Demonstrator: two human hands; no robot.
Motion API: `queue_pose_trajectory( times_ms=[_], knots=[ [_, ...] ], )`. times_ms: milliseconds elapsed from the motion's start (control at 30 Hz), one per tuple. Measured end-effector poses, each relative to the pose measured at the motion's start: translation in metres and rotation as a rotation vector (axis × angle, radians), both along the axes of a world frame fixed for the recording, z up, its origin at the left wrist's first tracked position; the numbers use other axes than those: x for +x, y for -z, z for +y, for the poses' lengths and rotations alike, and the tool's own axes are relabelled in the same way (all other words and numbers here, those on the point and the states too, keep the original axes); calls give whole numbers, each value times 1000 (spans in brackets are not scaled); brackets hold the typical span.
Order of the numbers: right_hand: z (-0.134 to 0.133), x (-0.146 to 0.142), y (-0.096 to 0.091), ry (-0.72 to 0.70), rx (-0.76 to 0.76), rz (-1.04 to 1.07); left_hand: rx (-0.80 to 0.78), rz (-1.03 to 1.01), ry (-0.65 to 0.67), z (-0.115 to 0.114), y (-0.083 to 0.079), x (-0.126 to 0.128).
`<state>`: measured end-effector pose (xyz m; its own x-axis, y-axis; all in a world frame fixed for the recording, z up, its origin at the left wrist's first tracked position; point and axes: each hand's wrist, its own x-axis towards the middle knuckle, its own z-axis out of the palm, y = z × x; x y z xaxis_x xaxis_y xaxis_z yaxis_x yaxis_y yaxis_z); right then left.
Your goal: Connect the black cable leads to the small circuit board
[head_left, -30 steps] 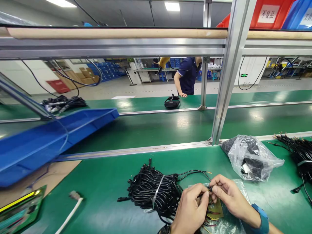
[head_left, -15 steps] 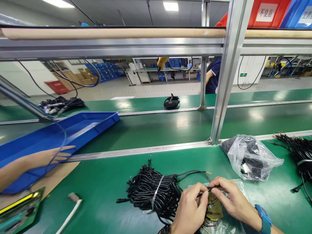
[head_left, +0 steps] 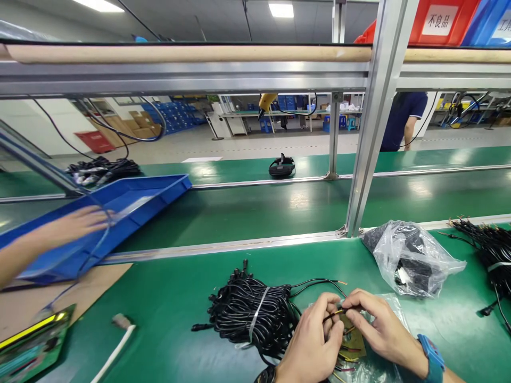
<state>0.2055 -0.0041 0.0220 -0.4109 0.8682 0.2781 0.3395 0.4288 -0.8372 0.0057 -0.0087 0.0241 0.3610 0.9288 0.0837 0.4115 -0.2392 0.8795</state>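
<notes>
My left hand (head_left: pixel 313 338) is curled around a thin black cable (head_left: pixel 328 318), its thumb a little away from the index finger. With thumb and index finger my right hand (head_left: pixel 373 322) pinches the same cable near its end, where a short yellowish wire shows. The exact tip is hidden by the fingers. Just left of my hands lies a thick bundle of black cables (head_left: pixel 255 311), tied with a pale band. Beneath the hands are a clear plastic bag (head_left: pixel 393 306) and several coloured wire ends (head_left: pixel 349 351).
At left, a co-worker's hand (head_left: pixel 75 223) reaches over a blue tray (head_left: pixel 159 205). A circuit board (head_left: pixel 43 340) and a white cable (head_left: pixel 115 351) lie in front. On the right are a bagged black item (head_left: pixel 411 260) and another cable bundle (head_left: pixel 491 244). A metal post (head_left: pixel 365 122) rises behind.
My left thumb has loosened from the cable; my right hand stays nearly still. The co-worker's hand and the blue tray have shifted up and back. A person in the background has moved right.
</notes>
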Motion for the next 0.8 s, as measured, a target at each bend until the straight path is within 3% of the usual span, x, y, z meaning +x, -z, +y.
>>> queue_pose_trajectory(
  times_ms=[233,533,800],
  knots=[
    [5,5,1,35,-45,-69,-56,131,-21,9,5,-8],
    [7,3,12,-3,-48,-25,150,169,-60,2,14,-2],
    [1,-8,25,-37,37,38,173,118,-92,2,22,-2]
  ],
)
